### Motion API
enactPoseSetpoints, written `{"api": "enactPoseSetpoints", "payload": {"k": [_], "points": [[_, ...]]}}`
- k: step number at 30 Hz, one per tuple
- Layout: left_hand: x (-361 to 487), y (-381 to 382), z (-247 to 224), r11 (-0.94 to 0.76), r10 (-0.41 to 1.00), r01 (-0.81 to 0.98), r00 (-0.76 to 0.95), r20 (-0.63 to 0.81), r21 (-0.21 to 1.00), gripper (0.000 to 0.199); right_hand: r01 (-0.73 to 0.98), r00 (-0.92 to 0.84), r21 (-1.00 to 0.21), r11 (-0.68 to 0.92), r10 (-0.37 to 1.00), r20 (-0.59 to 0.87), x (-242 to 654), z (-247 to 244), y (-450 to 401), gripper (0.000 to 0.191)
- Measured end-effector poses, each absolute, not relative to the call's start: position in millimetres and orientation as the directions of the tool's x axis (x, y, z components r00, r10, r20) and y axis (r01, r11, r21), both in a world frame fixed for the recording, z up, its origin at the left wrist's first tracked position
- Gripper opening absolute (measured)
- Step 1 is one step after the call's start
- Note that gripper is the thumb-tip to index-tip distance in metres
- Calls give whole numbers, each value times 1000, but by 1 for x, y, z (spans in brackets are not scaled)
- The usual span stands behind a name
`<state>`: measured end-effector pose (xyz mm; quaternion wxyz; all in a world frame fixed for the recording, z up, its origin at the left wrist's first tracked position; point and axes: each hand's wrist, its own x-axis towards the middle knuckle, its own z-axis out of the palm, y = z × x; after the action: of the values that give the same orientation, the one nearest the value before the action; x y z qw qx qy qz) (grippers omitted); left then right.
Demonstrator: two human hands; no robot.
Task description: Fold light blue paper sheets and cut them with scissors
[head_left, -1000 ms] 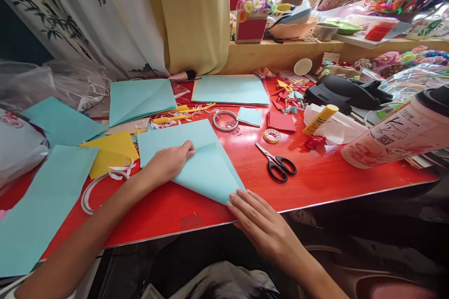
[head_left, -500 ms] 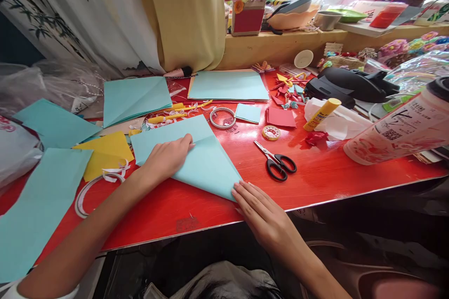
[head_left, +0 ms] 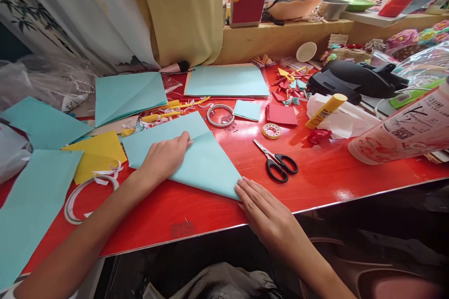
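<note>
A light blue sheet (head_left: 206,161) lies folded on the red table, with its narrow corner toward the front edge. My left hand (head_left: 166,154) presses on the middle of the sheet, its fingers curled together; whether they pinch any paper is hidden. At the right corner, my right hand (head_left: 261,203) rests with its fingers stretched out, the tips touching the paper. Black-handled scissors (head_left: 276,161) lie to the right of the sheet. Behind it are a roll of tape (head_left: 220,115), small blue squares (head_left: 247,110) and small red squares (head_left: 281,114).
Blue sheets (head_left: 226,80) are stacked at the back. A yellow sheet (head_left: 98,152) and a large tape ring (head_left: 72,203) lie at the left. A glue stick (head_left: 326,111), a black device (head_left: 354,79) and a pink patterned cup (head_left: 403,126) stand or lie at the right.
The view has shifted slightly, so objects on the left appear farther left. Both hands keep nearly the same places on the folded blue sheet.
</note>
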<state>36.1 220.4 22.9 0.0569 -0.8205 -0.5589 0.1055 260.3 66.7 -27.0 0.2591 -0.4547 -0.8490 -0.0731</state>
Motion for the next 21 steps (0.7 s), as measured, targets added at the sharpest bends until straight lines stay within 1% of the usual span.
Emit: {"api": "enactPoseSetpoints", "payload": {"k": [6,12,21], "points": [[38,220,22,-354,934,909,332,-131,-220,35,819,-432,-119,561,741,514,261,-29,69,37],[40,220,21,-349,937,907,331,-115,-235,36,829,-415,-126,546,749,516,260,-29,69,37],[39,222,19,-349,937,912,333,-105,-216,35,831,-411,-119,544,744,527,259,-28,70,36]]}}
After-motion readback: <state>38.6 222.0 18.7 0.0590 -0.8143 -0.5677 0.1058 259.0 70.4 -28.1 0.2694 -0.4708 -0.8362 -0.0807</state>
